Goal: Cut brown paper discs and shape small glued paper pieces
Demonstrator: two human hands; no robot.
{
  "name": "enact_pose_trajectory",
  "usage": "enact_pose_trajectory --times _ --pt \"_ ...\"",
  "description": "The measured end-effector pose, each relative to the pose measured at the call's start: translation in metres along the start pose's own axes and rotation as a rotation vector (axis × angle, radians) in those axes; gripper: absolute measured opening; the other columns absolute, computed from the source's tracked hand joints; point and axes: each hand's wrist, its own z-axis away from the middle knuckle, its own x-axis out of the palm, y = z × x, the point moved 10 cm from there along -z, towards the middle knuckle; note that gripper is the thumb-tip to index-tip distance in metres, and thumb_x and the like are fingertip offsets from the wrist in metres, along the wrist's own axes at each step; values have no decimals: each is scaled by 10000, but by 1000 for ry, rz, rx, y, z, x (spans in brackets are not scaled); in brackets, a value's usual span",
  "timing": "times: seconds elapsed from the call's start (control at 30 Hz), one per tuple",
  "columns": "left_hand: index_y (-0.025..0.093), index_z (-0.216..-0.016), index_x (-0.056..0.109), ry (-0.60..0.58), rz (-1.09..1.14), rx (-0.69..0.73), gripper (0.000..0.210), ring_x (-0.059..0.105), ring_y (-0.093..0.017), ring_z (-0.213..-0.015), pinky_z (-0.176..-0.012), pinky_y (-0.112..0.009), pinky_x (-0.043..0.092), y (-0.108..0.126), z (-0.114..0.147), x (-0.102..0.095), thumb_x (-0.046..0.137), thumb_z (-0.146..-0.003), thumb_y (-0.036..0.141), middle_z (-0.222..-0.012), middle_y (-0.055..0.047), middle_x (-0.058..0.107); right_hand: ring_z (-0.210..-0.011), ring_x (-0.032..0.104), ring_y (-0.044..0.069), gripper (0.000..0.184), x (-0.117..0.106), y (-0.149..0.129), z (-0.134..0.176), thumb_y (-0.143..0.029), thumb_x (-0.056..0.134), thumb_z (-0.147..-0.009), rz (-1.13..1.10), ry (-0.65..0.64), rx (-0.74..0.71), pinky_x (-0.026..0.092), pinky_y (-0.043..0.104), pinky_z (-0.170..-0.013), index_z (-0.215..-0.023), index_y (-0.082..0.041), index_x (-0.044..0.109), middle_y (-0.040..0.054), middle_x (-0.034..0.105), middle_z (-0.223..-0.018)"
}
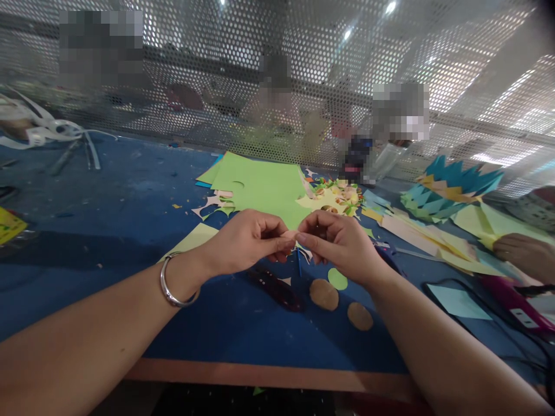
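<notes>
Between my pinched fingertips is a small pale pink piece of paper. My left hand, with a silver bangle at the wrist, closes on its left side; my right hand pinches its right side. My fingers hide most of its shape. Just below the hands a thin blue stick shows, and a dark red, glossy, long object lies on the table. Near my right wrist lie a green paper circle and two brown discs, one larger and one smaller.
Green sheets and cut scraps lie beyond my hands. Small paper flowers sit behind my right hand. At the right are a zigzag paper crown, paper strips and another person's hand. A perforated metal screen closes the back.
</notes>
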Motion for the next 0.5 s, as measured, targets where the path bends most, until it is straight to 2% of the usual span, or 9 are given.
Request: enact_pose_trajectory --times 0.23,0.5 --pt "137 -832 691 -36 -86 34 239 696 -138 -693 -674 -238 573 6 -2 4 741 -894 363 -751 -28 729 -449 552 104 213 -1 4 0 -377 765 -876 -1 -24 39 400 223 -431 -871 -189 665 -49 582 -555" --pt "148 -774 686 27 -201 95 281 675 -124 -626 -594 -220 518 8 -3 4 734 -895 396 -662 -2 682 -447 548 112 223 -2 8 1 -383 759 -871 44 -42 58 398 226 -428 -872 -185 657 -43 588 -513"
